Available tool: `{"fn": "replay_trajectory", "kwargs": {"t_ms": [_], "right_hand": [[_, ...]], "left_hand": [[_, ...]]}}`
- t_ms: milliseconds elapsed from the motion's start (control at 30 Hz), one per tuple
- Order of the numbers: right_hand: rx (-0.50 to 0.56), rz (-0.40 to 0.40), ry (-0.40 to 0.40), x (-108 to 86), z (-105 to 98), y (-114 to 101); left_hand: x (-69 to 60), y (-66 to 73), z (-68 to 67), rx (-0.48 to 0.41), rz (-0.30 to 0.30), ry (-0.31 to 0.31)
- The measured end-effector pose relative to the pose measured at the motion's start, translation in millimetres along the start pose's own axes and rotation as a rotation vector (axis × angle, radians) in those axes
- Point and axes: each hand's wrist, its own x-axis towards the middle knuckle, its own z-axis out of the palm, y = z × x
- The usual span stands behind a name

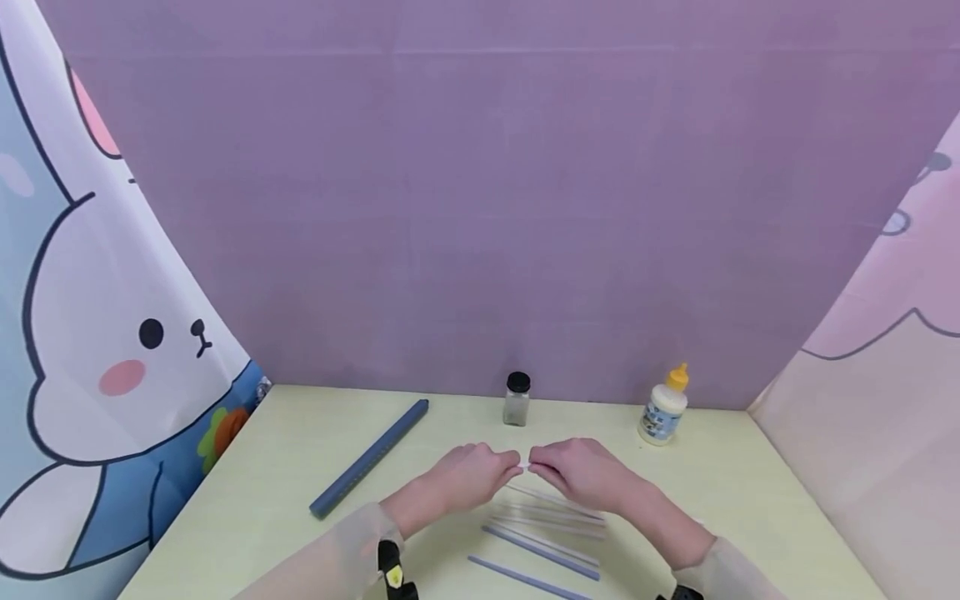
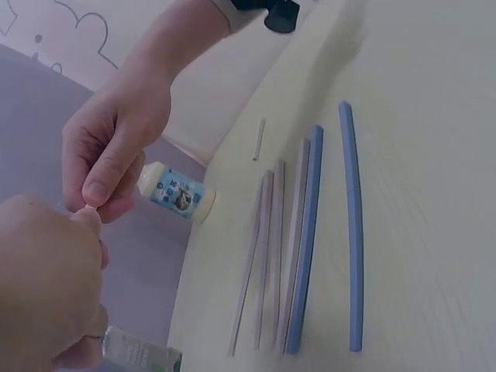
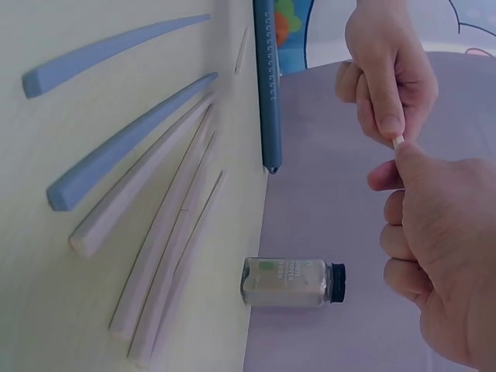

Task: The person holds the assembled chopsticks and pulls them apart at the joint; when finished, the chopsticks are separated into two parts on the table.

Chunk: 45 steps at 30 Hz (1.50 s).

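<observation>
bright, even light fills the head view, with soft shadow on the surface (image 1: 735,492) below the hands (image 1: 471,477); both wrist views are dimmer and bluish, the right one blurring print on the glass jar (image 3: 288,283).

White pc. (image 3: 398,141) mostly hidden btwn. L grip (image 1: 474,475) & R grip (image 1: 583,471); length n/d. L wrist view: glue btl. (image 2: 178,192) top behind R grip; jar (image 2: 138,349), lid behind L grip. Head view: btl. label (image 1: 660,422) illegible; near blue stick (image 1: 528,577) cut off, bottom edge.
</observation>
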Motion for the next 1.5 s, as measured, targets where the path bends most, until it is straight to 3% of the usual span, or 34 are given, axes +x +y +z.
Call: {"fn": "replay_trajectory", "kwargs": {"t_ms": [367,633,900,1033,1133,1500], "right_hand": [[0.016,-0.039,0.041,-6.8,-2.5,-2.2],[0.018,-0.081,0.074,-7.5,-1.5,-4.6],[-0.020,-0.073,0.120,-3.5,3.0,-2.5],[-0.080,-0.114,0.118,-7.0,3.2,-0.5],[-0.137,-0.149,0.142,-8.9,2.4,2.1],[-0.038,-0.122,0.123,-6.6,-3.2,4.2]], "left_hand": [[-3.1,9.7,-3.3,-0.020,0.011,0.027],[-2.8,7.1,-6.1,0.006,0.054,0.030],[-0.1,1.8,-11.2,-0.001,0.068,0.053],[-1.4,2.4,-8.9,-0.035,0.064,0.019],[-1.0,2.5,-7.8,-0.063,0.077,0.027],[1.4,4.1,-10.8,-0.083,0.085,0.060]]}}
